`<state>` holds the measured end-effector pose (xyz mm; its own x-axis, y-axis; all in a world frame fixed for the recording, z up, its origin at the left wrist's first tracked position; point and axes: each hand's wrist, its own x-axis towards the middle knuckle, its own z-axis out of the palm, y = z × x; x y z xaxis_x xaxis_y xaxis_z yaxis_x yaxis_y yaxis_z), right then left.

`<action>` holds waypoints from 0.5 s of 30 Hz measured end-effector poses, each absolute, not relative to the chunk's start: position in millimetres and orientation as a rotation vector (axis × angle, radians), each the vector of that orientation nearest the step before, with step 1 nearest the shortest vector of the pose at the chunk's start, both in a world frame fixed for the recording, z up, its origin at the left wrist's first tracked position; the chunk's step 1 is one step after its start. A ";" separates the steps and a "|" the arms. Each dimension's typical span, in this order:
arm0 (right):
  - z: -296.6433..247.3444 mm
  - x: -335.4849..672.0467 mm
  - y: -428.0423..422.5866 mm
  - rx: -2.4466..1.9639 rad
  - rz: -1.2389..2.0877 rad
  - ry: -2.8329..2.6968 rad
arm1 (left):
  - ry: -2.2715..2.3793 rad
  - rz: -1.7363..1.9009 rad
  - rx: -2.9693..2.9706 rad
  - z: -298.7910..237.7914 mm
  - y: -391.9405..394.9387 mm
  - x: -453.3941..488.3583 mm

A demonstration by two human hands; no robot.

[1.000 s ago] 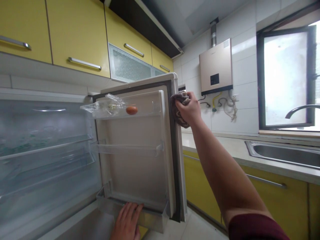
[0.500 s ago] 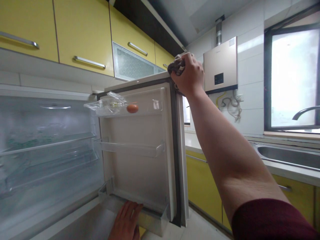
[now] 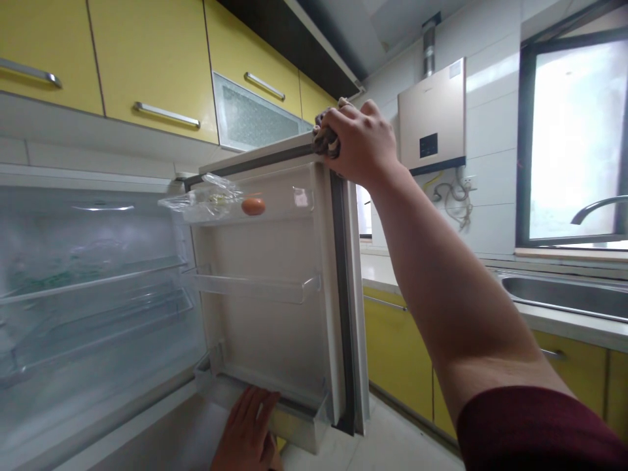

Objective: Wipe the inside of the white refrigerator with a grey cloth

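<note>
An open fridge door (image 3: pixel 275 340) faces me, its dark rubber seal running along the top and right edge. My right hand (image 3: pixel 360 140) is closed on a dark brownish cloth (image 3: pixel 324 139) pressed on the door's top right corner. My left hand (image 3: pixel 248 428) lies flat with fingers together against the door's bottom shelf. In the top door shelf lie a brown egg (image 3: pixel 253 207) and a clear plastic bag (image 3: pixel 209 199).
The fridge interior (image 3: pixel 93 288) with clear shelves is on the left. Yellow wall cabinets (image 3: pixel 147 65) hang above. A counter with a steel sink (image 3: pixel 564 291) and tap runs on the right, below a window and a wall water heater (image 3: pixel 432 118).
My right hand has carried the cloth up the door's right edge to the top corner and a little leftward along the top. The left hand has stayed on the bottom shelf.
</note>
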<state>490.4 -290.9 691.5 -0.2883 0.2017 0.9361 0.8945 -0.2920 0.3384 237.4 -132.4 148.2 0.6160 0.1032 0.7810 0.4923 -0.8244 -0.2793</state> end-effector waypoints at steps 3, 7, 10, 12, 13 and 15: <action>684.5 484.4 -290.9 -1.390 -1.713 -1.362 | -0.496 -1.097 -2.390 153.2 -137.9 235.6; 677.1 477.7 -291.3 -1.385 -1.779 -1.326 | -0.569 -1.079 -2.443 154.8 -144.4 235.1; 668.2 474.3 -293.1 -1.415 -1.709 -1.389 | -0.636 -1.045 -2.517 156.1 -149.0 235.7; 657.1 472.8 -294.2 -1.474 -1.685 -1.456 | -0.678 -1.022 -2.569 158.9 -151.6 236.6; 649.7 472.3 -294.4 -1.506 -1.690 -1.482 | -0.693 -1.014 -2.593 160.9 -152.6 237.3; 631.7 472.8 -294.3 -1.555 -1.716 -1.499 | -0.719 -0.999 -2.644 166.1 -153.8 239.3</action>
<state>472.8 -294.3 631.7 -0.3148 0.3576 0.8792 0.8231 -0.3584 0.4405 239.3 -153.8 166.1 0.6485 0.3645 0.6683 0.5178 -0.8547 -0.0363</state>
